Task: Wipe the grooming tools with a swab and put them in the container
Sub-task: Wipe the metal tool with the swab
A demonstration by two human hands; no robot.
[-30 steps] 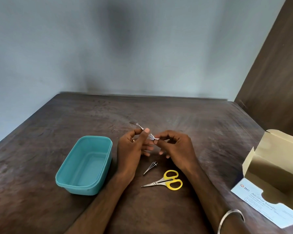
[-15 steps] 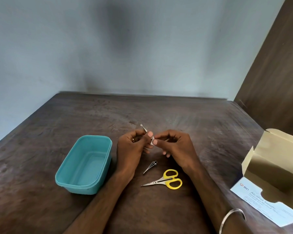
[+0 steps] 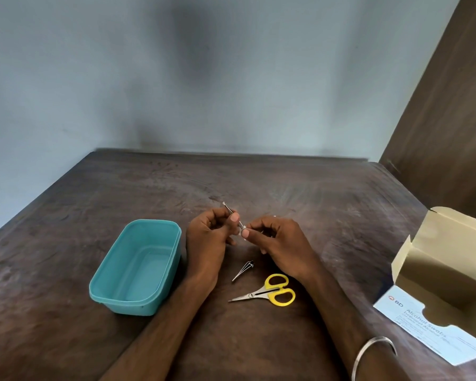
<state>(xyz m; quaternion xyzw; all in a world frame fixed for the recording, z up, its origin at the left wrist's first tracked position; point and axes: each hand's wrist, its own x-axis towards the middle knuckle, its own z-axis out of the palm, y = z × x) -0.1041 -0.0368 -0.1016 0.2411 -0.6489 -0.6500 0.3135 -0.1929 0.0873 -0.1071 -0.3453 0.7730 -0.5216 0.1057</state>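
Dark wooden table [image 3: 259, 188], grey-blue wall [image 3: 176, 78] behind it, brown panel [image 3: 451, 119] at right, silver bangle [image 3: 374, 350] sat on wrist.

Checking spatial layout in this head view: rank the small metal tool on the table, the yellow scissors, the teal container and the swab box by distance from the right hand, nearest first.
From the right hand:
1. Small metal tool, just below-left of it.
2. Yellow scissors, below it.
3. Teal container, left, past the left hand.
4. Swab box, at the far right edge.

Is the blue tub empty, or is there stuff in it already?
Empty. The blue tub shows only its bare floor; the scissors and a small metal tool lie on the table beside it.
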